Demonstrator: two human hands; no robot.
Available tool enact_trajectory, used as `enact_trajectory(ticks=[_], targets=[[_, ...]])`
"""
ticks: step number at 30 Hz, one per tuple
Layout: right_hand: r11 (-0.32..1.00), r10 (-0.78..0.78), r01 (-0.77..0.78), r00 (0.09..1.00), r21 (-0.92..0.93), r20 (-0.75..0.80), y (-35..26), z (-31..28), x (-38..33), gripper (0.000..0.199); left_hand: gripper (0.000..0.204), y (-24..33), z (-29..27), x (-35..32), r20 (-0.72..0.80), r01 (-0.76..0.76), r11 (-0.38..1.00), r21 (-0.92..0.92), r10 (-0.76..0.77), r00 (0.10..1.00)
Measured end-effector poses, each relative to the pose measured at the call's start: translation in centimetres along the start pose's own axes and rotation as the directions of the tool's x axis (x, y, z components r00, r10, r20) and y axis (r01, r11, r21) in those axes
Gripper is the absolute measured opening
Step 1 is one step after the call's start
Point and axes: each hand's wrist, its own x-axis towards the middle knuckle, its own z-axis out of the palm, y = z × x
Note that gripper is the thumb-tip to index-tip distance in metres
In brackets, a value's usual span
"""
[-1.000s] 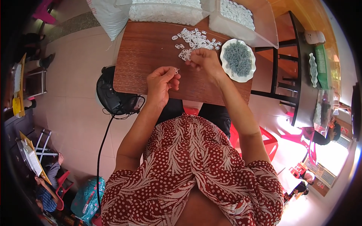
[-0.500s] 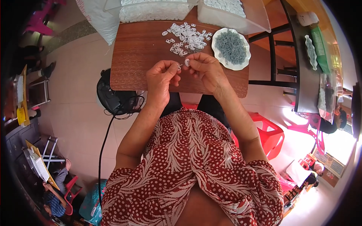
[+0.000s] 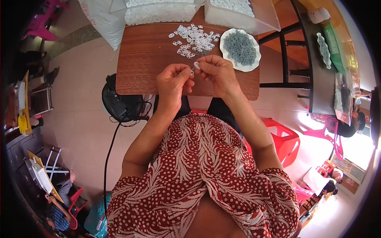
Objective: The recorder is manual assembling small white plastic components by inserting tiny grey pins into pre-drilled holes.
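Far left, one black fan (image 3: 118, 104) is sitting on the floor beside the desk (image 3: 143, 59), its one cable trailing down across the tiles. One white sack (image 3: 101, 20) is leaning at the desk's far left corner.

Over the near edge of the one wooden desk, two hands are meeting. The left hand (image 3: 172, 81) is pinching a small thin part between thumb and forefinger; its fingers (image 3: 186, 72) are closed on it, though the part itself is too small to make out. Just to its right, the right hand (image 3: 216, 71) is holding one white clip (image 3: 197, 65), its fingers closed around the piece, which is showing at the fingertips between the two hands, above the desk and not resting on it.

Beyond the hands, one loose pile of white clips (image 3: 194, 39) is lying on the desk, too many and too small to count. To its right, one white plate (image 3: 254, 59) with a wavy rim is holding a heap of grey wire springs (image 3: 239, 47), also beyond counting. Two clear bins (image 3: 242, 18) of white pieces are standing along the far edge. Farther right, one red plastic chair (image 3: 283, 139) is standing on the floor.
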Motion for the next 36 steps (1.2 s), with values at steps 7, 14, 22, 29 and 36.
enact_trajectory(ticks=[7, 14, 22, 29, 36], targets=[[0.996, -0.048, 0.044, 0.998, -0.08, -0.041, -0.3, 1.0, -0.3, 0.008, 0.005, 0.2, 0.0, -0.2, -0.016, -0.016, 0.999, 0.049, 0.017, 1.0], [0.991, -0.065, 0.064, 0.998, -0.118, -0.007, -0.2, 1.3, -0.4, 0.01, 0.004, 0.3, -0.3, -0.1, -0.021, -0.025, 0.997, 0.079, 0.027, 0.999], [0.967, -0.167, 0.16, 0.986, -0.196, -0.018, 0.3, 1.7, -0.3, 0.009, 0.004, 0.1, -0.4, -0.1, -0.044, -0.04, 0.995, 0.087, 0.044, 0.998], [0.927, -0.259, 0.233, 0.965, -0.295, -0.051, 0.9, 1.8, -0.4, 0.007, 0.004, 0.0, -0.4, -0.1, -0.049, -0.042, 0.995, 0.091, 0.046, 0.998], [0.89, -0.331, 0.29, 0.942, -0.352, -0.061, 1.5, 1.9, -0.3, 0.007, 0.004, -0.1, -0.5, 0.0, -0.06, -0.056, 0.993, 0.106, 0.062, 0.996]])
